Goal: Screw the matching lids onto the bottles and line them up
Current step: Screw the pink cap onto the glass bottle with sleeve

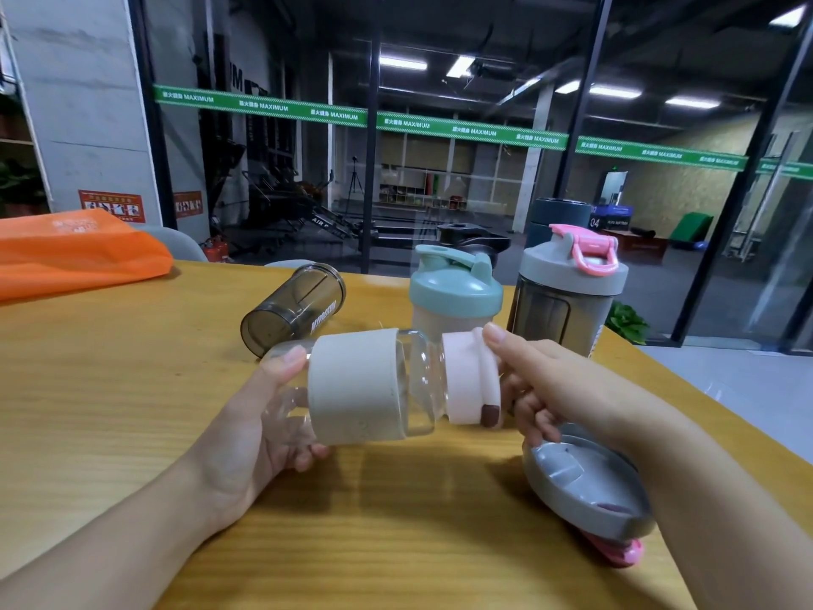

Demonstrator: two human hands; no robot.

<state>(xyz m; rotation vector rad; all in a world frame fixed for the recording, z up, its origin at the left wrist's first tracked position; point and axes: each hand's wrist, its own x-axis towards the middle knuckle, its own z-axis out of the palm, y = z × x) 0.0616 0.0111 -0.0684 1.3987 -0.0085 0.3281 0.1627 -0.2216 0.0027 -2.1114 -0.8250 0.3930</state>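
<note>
At frame centre the clear bottle [356, 387] lies sideways, neck rightward; the left hand [264, 416] wraps its base; the right hand [523, 385] pinches the pink lid [468, 380], seated on the neck.

We cannot see the black lid's [470, 239] bottle behind the teal-lidded shaker [455, 292]; our right forearm [686, 468] covers part of the loose grey lid [585, 482], and the orange bag [75, 253] runs off the left edge.

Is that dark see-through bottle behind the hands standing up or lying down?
Lying down. The smoky bottle rests on its side on the wooden table, open mouth facing away, no lid on.
</note>
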